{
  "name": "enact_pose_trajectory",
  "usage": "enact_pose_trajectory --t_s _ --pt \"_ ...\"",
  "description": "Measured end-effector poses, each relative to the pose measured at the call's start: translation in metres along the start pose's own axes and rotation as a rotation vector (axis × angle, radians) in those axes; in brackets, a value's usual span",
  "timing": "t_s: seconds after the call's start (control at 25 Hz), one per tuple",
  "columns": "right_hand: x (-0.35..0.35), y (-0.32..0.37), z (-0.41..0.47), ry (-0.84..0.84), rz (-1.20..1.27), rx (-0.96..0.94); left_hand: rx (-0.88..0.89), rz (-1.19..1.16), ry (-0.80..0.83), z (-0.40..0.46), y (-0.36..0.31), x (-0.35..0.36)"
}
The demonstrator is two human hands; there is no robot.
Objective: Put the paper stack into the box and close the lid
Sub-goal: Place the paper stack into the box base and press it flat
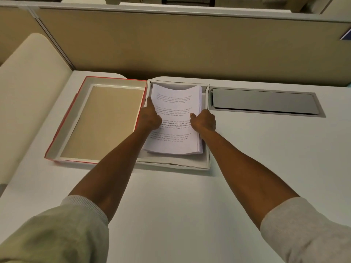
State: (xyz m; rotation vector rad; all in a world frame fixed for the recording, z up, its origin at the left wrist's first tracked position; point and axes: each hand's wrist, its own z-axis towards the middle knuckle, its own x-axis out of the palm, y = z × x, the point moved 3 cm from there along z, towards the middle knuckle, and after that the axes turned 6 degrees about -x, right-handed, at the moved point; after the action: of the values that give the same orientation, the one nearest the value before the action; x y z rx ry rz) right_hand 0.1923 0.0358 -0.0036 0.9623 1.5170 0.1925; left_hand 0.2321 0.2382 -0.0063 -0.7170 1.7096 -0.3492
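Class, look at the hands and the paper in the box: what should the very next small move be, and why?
Probably lower the paper stack flat onto the floor of the box and let go. The left hand and right hand grip its sides, and its far end bows above the tray, so it seems not fully seated. The red-edged lid lies open to the left.

White desk (pixel 190 205) against beige partition (pixel 190 44), seemingly dim light.

Open lid (pixel 98 120) lies flat at 9 o'clock of box (pixel 207 130), touching it. Partition wall (pixel 190 44) blocks 12 o'clock. Metal cable hatch (pixel 264 100) flush at 3 o'clock. Desk surface (pixel 180 205) bare at 6 o'clock: free approach.
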Motion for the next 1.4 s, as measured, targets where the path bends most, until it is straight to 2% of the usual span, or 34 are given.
enact_pose_trajectory --t_s 0.08,0.2,0.44,0.64,0.76,0.88,1.0,1.08,1.32,1.4 --pt "0.004 0.0 -0.005 -0.013 -0.013 -0.04 0.056 0.027 -0.033 -0.006 -0.002 0.002" --pt "0.015 -0.003 -0.012 0.063 -0.064 -0.089 0.077 0.052 -0.047 -0.012 -0.001 0.008" --pt "0.024 -0.003 -0.018 0.057 -0.018 -0.069 0.086 0.051 -0.089 -0.012 -0.006 0.003" --pt "0.033 -0.006 -0.025 0.044 -0.031 -0.106 0.147 0.215 -0.028 -0.013 0.003 0.011" --pt "0.035 -0.009 -0.025 0.059 -0.056 -0.133 0.15 0.202 -0.002 -0.016 0.007 0.019" --pt "0.035 -0.014 -0.025 0.035 -0.093 -0.153 0.166 0.103 -0.066 -0.021 0.009 0.025" --pt "0.038 -0.013 -0.027 -0.042 -0.159 -0.198 0.281 0.271 -0.126 -0.023 0.017 0.028" --pt "0.041 -0.013 -0.031 -0.097 -0.196 -0.22 0.362 0.439 -0.104 -0.023 0.025 0.033" --pt "0.043 -0.011 -0.04 -0.156 -0.396 -0.418 0.354 0.418 -0.017 -0.029 0.034 0.041" --pt "0.044 -0.015 -0.045 -0.096 -0.442 -0.45 0.342 0.432 0.001 -0.03 0.035 0.041"
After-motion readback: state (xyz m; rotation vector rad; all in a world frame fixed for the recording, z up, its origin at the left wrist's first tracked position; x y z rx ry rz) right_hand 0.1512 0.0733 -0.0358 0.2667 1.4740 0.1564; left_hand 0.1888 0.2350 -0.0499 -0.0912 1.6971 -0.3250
